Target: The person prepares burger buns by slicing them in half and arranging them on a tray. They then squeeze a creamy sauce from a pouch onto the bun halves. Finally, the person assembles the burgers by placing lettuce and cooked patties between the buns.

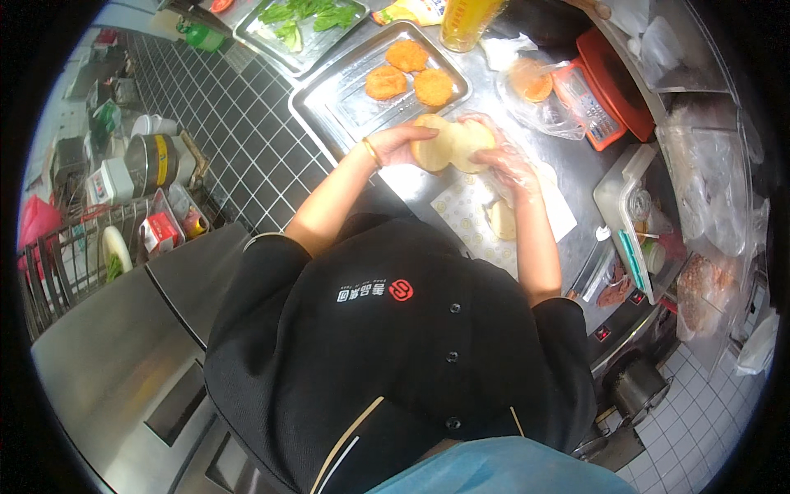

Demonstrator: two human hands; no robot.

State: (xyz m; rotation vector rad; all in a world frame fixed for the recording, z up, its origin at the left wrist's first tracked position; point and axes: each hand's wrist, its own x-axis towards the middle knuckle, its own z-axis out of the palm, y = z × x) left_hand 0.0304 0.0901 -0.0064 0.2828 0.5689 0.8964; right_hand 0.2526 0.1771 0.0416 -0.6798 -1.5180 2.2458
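Above the steel counter, my left hand (395,143) holds the left half of an opened burger bun (432,145) with its pale cut face showing. My right hand (509,162), in a clear plastic glove, grips the other half (470,147); the halves meet at their edges. Below my right hand, another piece of bun (503,220) lies on patterned wrapping paper (470,216), partly hidden by my forearm. Just beyond my hands, a steel tray (345,105) bears several breaded patties (407,57).
A second tray (242,31) holds lettuce leaves (308,13). To the right are a bagged orange-topped container (532,83), an orange scale (592,102) and a plastic bin (611,179). A yellow bottle (467,21) stands behind the patty tray. A steel cabinet (117,333) is at lower left.
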